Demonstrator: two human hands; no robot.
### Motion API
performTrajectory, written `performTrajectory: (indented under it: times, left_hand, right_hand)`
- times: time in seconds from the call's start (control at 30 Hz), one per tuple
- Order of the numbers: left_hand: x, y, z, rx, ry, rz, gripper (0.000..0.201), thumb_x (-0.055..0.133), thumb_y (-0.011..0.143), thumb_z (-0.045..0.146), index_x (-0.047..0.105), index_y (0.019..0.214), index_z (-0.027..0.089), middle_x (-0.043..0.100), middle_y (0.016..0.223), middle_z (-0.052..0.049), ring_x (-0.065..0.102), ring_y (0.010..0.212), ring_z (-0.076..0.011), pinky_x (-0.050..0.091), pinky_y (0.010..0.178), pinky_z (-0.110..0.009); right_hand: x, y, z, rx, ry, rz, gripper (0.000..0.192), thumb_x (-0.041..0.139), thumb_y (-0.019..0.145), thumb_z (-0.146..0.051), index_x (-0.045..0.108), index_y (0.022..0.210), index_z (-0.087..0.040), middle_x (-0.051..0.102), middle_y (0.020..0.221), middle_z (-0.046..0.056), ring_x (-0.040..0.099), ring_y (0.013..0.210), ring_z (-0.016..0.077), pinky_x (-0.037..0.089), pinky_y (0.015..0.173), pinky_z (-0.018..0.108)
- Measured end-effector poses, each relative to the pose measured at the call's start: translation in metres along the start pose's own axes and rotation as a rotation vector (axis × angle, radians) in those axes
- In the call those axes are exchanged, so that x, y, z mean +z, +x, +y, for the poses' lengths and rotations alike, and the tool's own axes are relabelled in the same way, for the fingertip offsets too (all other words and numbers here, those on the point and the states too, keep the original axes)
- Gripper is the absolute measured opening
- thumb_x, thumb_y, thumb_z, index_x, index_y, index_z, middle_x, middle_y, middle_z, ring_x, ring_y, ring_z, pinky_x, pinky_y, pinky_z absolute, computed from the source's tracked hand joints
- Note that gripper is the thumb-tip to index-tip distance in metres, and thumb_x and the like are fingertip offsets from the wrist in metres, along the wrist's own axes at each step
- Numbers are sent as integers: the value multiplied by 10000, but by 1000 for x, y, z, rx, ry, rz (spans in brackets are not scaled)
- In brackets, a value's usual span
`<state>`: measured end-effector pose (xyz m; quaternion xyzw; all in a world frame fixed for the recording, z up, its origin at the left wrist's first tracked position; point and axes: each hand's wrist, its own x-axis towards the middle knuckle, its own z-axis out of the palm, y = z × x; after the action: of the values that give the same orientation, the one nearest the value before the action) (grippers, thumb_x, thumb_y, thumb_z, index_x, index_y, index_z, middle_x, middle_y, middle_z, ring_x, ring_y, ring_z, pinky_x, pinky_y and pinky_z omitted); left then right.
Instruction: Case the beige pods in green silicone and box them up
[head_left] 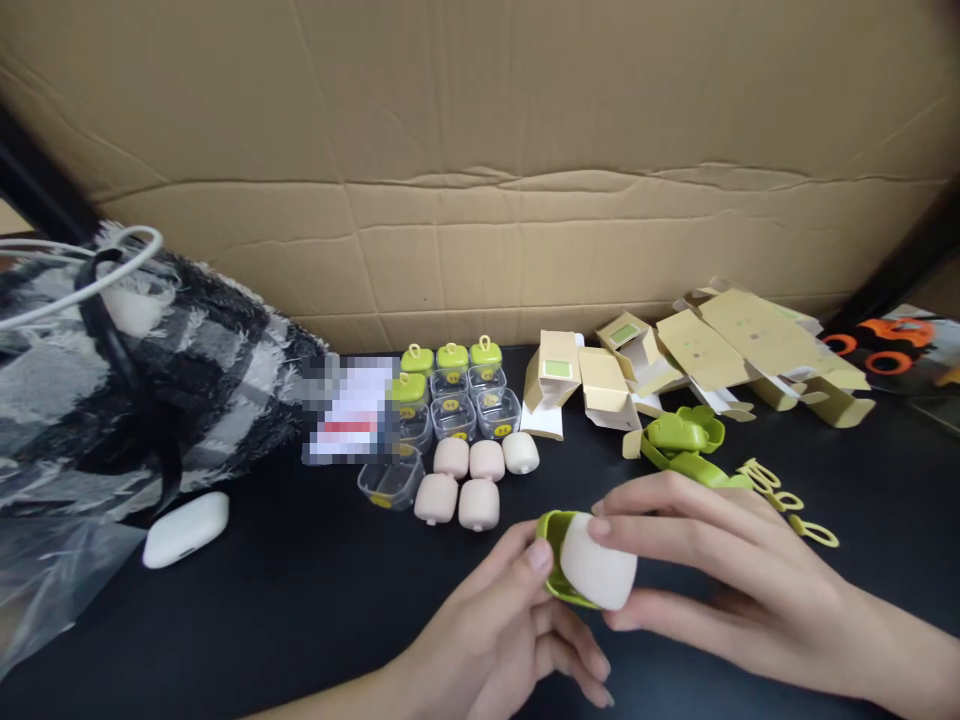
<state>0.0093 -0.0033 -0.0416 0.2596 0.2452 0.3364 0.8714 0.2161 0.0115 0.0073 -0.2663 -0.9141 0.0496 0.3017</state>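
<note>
Over a black table (300,600), the person's left hand (502,630) and right hand (720,570) meet on one small piece: a pale pink puff (596,572) sitting in a green lid (553,560). The left thumb rests on the lid's edge with the other fingers curled beneath, while the right hand pinches the puff between thumb and fingertips. Just behind them lie five more pink puffs (469,480), a cluster of clear cases with green lids (454,395), a stack of loose green lids (686,440), yellow loops (787,500) and opened cardboard boxes (705,355).
</note>
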Motion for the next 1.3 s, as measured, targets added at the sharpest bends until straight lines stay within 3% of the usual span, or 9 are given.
performTrajectory:
  times: [0.23,0.33,0.5,0.63,0.77,0.87,0.97,1.17,1.3]
  left_hand:
    - [-2,5,-9,-9,75,20,443,552,845,568,542,1029,165,624,711,-12,585,592,-114,486,560,-244]
    - [-1,5,-9,-33,97,-4,493,522,830,620,521,1029,169,574,692,10,502,512,-84,401,473,-197]
    - [0,-1,-6,-88,136,-4,546,492,818,657,484,1056,166,475,625,55,377,456,-54,284,463,-189]
    - [-4,2,-14,-39,60,-55,491,538,799,650,510,1003,204,550,813,10,493,600,-90,322,527,-206]
    - [-8,6,-16,-7,93,-178,642,615,655,741,489,992,210,549,815,11,526,647,-118,348,592,-245]
    - [-5,0,-7,6,302,-90,585,707,688,609,477,1011,179,506,785,34,475,627,-75,307,588,-226]
    - [0,-7,1,-4,376,-46,526,669,731,606,477,952,170,479,713,56,449,580,-57,312,571,-220]
    - [-2,-1,-6,-44,278,-52,645,623,686,708,448,1035,195,523,738,44,473,565,-68,320,525,-203]
    - [-4,3,-10,-136,110,-39,556,565,741,702,454,964,205,549,786,14,494,631,-103,358,554,-222]
  right_hand:
    - [17,-5,0,-14,-62,38,283,559,914,-420,507,1092,-206,624,868,32,654,653,128,497,536,220]
    - [21,-4,-2,22,26,30,327,546,907,-468,477,1091,-207,616,901,42,658,694,138,512,556,229]
    - [15,0,-8,21,147,-20,227,540,944,-352,438,1093,-215,664,985,50,692,822,133,539,644,199]
    - [16,2,-14,24,155,52,219,494,957,-413,436,1057,-227,687,923,24,707,782,110,539,632,169]
    - [21,4,-18,39,106,84,214,461,968,-429,481,993,-218,702,882,12,707,704,100,528,579,169]
    - [20,4,-17,76,76,68,252,523,929,-458,524,951,-207,690,923,39,705,723,119,533,564,181]
    - [16,3,-15,129,135,13,299,655,838,-453,561,976,-205,657,957,50,692,765,132,550,586,194]
    - [14,4,-12,81,102,-42,358,682,829,-366,565,1133,-217,650,1041,61,685,872,145,548,624,195]
    - [15,5,-12,14,124,-55,232,620,890,-303,570,1085,-187,671,1055,62,685,872,118,524,628,164]
